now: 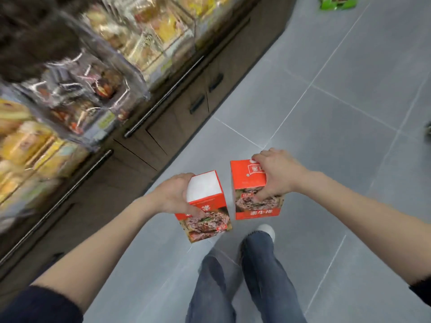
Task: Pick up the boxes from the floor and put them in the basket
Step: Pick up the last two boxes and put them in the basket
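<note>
I hold two red boxes with a meat picture on the front, both lifted off the grey tile floor. My left hand grips the left box from its left side; the box's white top faces up. My right hand clamps the right box from above and the right, fingers over its front. The boxes hang side by side above my legs, a small gap between them. No basket is in view.
Store shelves with packaged snacks run along the left, above dark cabinet doors with bar handles. Green packages lie on the floor at the top right. My jeans and a white shoe are below the boxes.
</note>
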